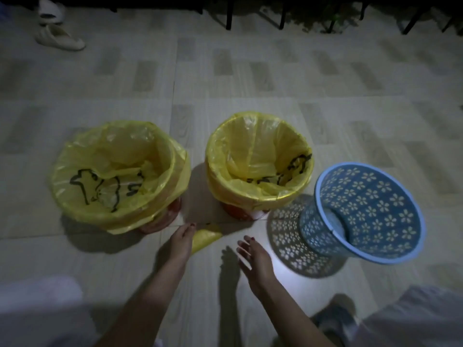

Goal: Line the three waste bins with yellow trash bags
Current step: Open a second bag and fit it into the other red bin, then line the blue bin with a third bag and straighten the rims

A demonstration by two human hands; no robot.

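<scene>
Head view. Two red bins are standing lined on the tiled floor (250, 78): left bin (160, 221) at 9 o'clock, its yellow bag (117, 171) sitting loose and crumpled; middle bin (235, 211) at center, its bag (258, 156) folding snugly over the rim. Blue flower-pattern bin (368, 211) at 3 o'clock is standing unlined. Folded yellow bag (204, 237) is lying at 6 o'clock. Left hand (179, 242) is touching it, grip unclear. Right hand (255, 261) is hovering empty, fingers spread.
</scene>
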